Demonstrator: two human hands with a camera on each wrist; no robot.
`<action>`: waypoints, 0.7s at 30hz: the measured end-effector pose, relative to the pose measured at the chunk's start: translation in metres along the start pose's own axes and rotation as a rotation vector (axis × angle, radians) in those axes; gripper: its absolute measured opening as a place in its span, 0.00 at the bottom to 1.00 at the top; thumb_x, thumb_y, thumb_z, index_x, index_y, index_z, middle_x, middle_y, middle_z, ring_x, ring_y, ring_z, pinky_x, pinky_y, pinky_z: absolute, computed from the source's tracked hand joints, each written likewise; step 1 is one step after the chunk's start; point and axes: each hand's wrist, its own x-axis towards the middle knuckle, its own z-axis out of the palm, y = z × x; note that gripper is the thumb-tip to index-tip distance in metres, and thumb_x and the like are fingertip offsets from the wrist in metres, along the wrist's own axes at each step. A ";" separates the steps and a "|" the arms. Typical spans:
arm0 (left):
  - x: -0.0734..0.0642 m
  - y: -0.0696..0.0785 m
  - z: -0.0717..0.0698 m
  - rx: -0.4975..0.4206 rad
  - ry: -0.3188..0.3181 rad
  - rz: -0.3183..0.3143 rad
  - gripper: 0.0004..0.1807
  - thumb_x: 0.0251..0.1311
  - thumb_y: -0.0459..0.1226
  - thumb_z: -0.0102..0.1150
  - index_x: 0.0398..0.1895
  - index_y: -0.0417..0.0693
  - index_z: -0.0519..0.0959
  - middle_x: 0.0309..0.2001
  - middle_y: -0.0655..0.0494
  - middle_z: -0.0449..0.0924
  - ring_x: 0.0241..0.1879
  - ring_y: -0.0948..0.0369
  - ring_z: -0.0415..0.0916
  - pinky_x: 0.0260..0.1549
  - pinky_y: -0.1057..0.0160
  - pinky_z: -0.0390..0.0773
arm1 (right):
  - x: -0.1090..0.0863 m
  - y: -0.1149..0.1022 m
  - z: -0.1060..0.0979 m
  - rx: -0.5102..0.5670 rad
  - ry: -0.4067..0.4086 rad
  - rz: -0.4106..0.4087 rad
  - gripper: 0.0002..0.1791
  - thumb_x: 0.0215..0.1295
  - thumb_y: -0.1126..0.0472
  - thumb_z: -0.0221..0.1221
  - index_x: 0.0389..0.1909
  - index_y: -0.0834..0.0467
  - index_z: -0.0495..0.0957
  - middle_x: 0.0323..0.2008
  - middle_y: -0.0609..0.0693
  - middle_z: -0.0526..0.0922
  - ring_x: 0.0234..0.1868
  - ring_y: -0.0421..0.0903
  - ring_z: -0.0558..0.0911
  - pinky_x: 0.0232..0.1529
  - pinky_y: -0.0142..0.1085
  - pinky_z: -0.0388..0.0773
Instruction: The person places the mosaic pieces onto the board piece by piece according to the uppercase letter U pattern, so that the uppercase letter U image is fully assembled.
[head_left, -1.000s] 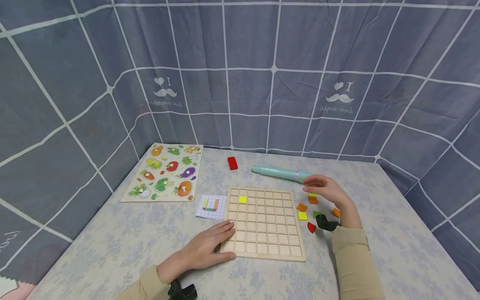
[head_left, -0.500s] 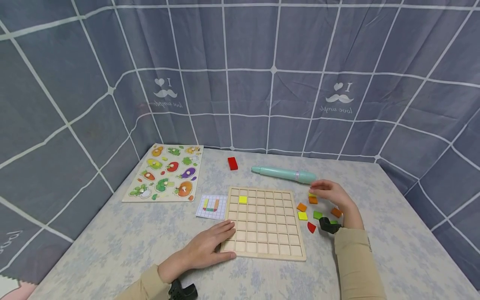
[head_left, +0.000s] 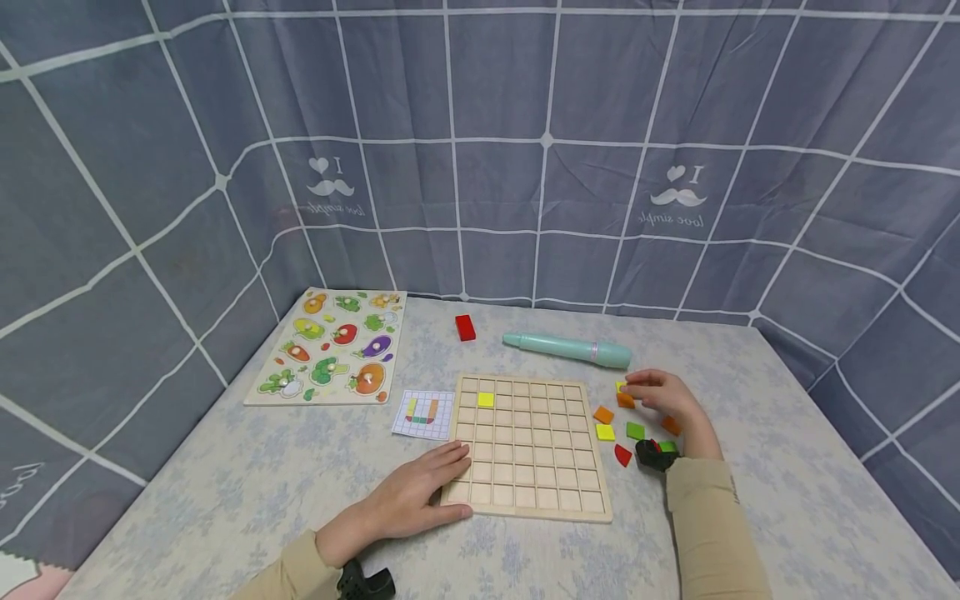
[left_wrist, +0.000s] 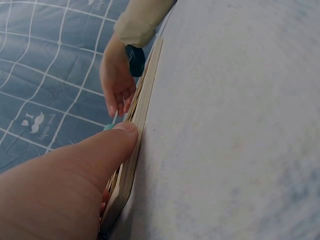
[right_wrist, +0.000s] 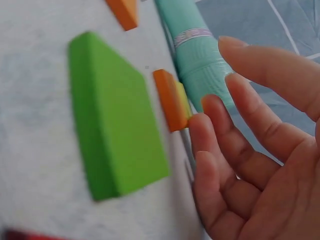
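My left hand (head_left: 412, 492) rests over the front left corner of a wooden grid board (head_left: 536, 502), its fingers on top. In the left wrist view the thumb (left_wrist: 107, 147) lies against the board's side edge (left_wrist: 142, 107). One yellow tile (head_left: 486, 400) sits in an upper left cell of the board. My right hand (head_left: 667, 393) is right of the board, beside an orange tile (head_left: 625, 401) and a yellow tile (head_left: 619, 387). In the right wrist view its fingers (right_wrist: 245, 145) are loosely bent, with the fingertips at the yellow tile (right_wrist: 183, 102); contact is hard to tell.
Near the right hand lie a green tile (head_left: 635, 431), a yellow tile (head_left: 605, 432), a red quarter-round piece (head_left: 622, 455) and several others. Behind the board are a teal tube (head_left: 562, 346) and a red block (head_left: 465, 327). Left are a pattern card (head_left: 405, 425) and a vegetable puzzle (head_left: 345, 354).
My right hand has come down from beside the teal tube's end to the yellow and orange tiles. The left hand and the board have stayed in place.
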 end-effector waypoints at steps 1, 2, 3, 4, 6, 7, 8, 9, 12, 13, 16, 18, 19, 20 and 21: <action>0.000 0.000 0.000 -0.001 -0.002 -0.002 0.39 0.62 0.59 0.50 0.67 0.40 0.65 0.69 0.50 0.58 0.70 0.56 0.52 0.64 0.54 0.60 | 0.000 0.001 0.001 0.002 0.003 -0.002 0.27 0.60 0.52 0.62 0.55 0.66 0.72 0.50 0.60 0.76 0.48 0.53 0.74 0.49 0.42 0.74; 0.000 0.000 0.000 -0.001 -0.005 -0.004 0.39 0.62 0.59 0.50 0.67 0.41 0.65 0.69 0.50 0.58 0.70 0.56 0.52 0.64 0.54 0.60 | 0.000 0.001 0.002 0.005 0.008 0.001 0.27 0.60 0.52 0.63 0.55 0.66 0.72 0.50 0.61 0.76 0.48 0.54 0.73 0.50 0.44 0.73; 0.000 0.000 0.000 -0.001 -0.006 -0.006 0.39 0.62 0.59 0.50 0.67 0.41 0.65 0.69 0.50 0.58 0.70 0.56 0.52 0.64 0.54 0.60 | 0.001 0.002 0.003 0.007 0.014 0.004 0.27 0.60 0.52 0.63 0.55 0.65 0.72 0.51 0.61 0.75 0.49 0.55 0.73 0.51 0.45 0.73; 0.000 0.000 0.000 -0.001 -0.006 -0.006 0.39 0.62 0.59 0.49 0.67 0.41 0.65 0.69 0.50 0.58 0.70 0.56 0.52 0.64 0.54 0.60 | 0.001 0.002 0.004 0.010 0.023 0.010 0.27 0.59 0.52 0.63 0.55 0.65 0.72 0.52 0.62 0.75 0.50 0.55 0.72 0.52 0.46 0.73; 0.000 0.000 0.000 0.000 -0.003 -0.001 0.39 0.62 0.59 0.50 0.67 0.40 0.65 0.69 0.49 0.59 0.70 0.56 0.52 0.64 0.54 0.61 | 0.001 0.003 0.006 0.001 0.036 0.010 0.29 0.59 0.51 0.64 0.55 0.65 0.72 0.53 0.63 0.73 0.50 0.56 0.72 0.52 0.47 0.72; 0.000 0.000 0.000 -0.002 -0.004 -0.001 0.39 0.62 0.59 0.50 0.67 0.41 0.65 0.69 0.49 0.59 0.70 0.56 0.52 0.64 0.54 0.61 | 0.001 0.004 0.007 -0.003 0.043 0.014 0.29 0.59 0.51 0.64 0.55 0.65 0.72 0.54 0.63 0.72 0.49 0.57 0.71 0.51 0.47 0.73; 0.000 0.000 0.000 -0.002 -0.004 0.001 0.39 0.63 0.59 0.49 0.67 0.40 0.65 0.69 0.49 0.59 0.70 0.56 0.52 0.64 0.54 0.61 | 0.002 0.005 0.008 -0.008 0.054 0.022 0.30 0.58 0.50 0.64 0.55 0.65 0.72 0.54 0.63 0.72 0.49 0.56 0.71 0.50 0.47 0.73; 0.000 -0.001 0.000 -0.002 -0.004 0.002 0.39 0.63 0.59 0.49 0.67 0.40 0.65 0.69 0.49 0.58 0.70 0.56 0.52 0.64 0.54 0.60 | 0.002 0.006 0.008 -0.011 0.066 0.028 0.30 0.58 0.50 0.64 0.55 0.64 0.72 0.54 0.64 0.71 0.48 0.56 0.71 0.49 0.46 0.73; 0.000 -0.001 0.000 -0.003 -0.007 0.002 0.39 0.63 0.59 0.49 0.67 0.40 0.65 0.69 0.49 0.58 0.70 0.56 0.51 0.64 0.54 0.60 | 0.004 0.007 0.010 -0.023 0.102 0.041 0.31 0.57 0.49 0.65 0.55 0.64 0.72 0.53 0.63 0.72 0.45 0.54 0.72 0.42 0.40 0.73; 0.000 -0.001 0.000 -0.003 -0.007 0.002 0.39 0.63 0.59 0.49 0.67 0.40 0.65 0.69 0.49 0.58 0.70 0.56 0.51 0.64 0.54 0.60 | 0.004 0.008 0.011 -0.029 0.114 0.042 0.31 0.56 0.48 0.65 0.55 0.64 0.72 0.53 0.63 0.73 0.44 0.54 0.72 0.40 0.38 0.73; 0.000 0.000 -0.001 -0.001 -0.007 0.001 0.39 0.63 0.59 0.49 0.67 0.40 0.65 0.69 0.49 0.58 0.70 0.56 0.52 0.64 0.54 0.60 | 0.006 0.009 0.013 -0.039 0.150 0.040 0.31 0.55 0.48 0.66 0.53 0.63 0.72 0.49 0.61 0.75 0.41 0.52 0.72 0.35 0.32 0.71; 0.000 0.000 0.000 -0.001 -0.005 0.001 0.39 0.62 0.59 0.50 0.67 0.40 0.65 0.69 0.49 0.59 0.70 0.56 0.52 0.64 0.54 0.60 | 0.007 0.010 0.014 -0.043 0.168 0.034 0.31 0.54 0.47 0.67 0.53 0.64 0.73 0.47 0.61 0.75 0.40 0.51 0.72 0.33 0.31 0.71; 0.000 -0.001 0.000 0.001 -0.003 0.003 0.39 0.62 0.59 0.50 0.67 0.40 0.65 0.69 0.49 0.59 0.70 0.56 0.52 0.64 0.54 0.60 | 0.008 0.010 0.015 -0.047 0.176 0.033 0.31 0.54 0.47 0.67 0.52 0.64 0.73 0.46 0.60 0.75 0.39 0.51 0.72 0.33 0.31 0.71; 0.000 -0.001 0.000 0.002 -0.002 0.004 0.39 0.62 0.59 0.50 0.67 0.40 0.65 0.69 0.49 0.59 0.70 0.56 0.52 0.64 0.54 0.60 | 0.008 0.011 0.015 -0.051 0.180 0.028 0.31 0.54 0.47 0.67 0.52 0.64 0.73 0.45 0.60 0.75 0.39 0.51 0.72 0.32 0.32 0.71; 0.000 -0.001 0.000 0.004 -0.001 0.005 0.38 0.62 0.58 0.50 0.67 0.40 0.66 0.69 0.49 0.59 0.70 0.56 0.52 0.64 0.54 0.60 | 0.008 0.011 0.016 -0.056 0.184 0.026 0.31 0.54 0.47 0.67 0.51 0.64 0.73 0.45 0.60 0.75 0.39 0.51 0.72 0.33 0.33 0.71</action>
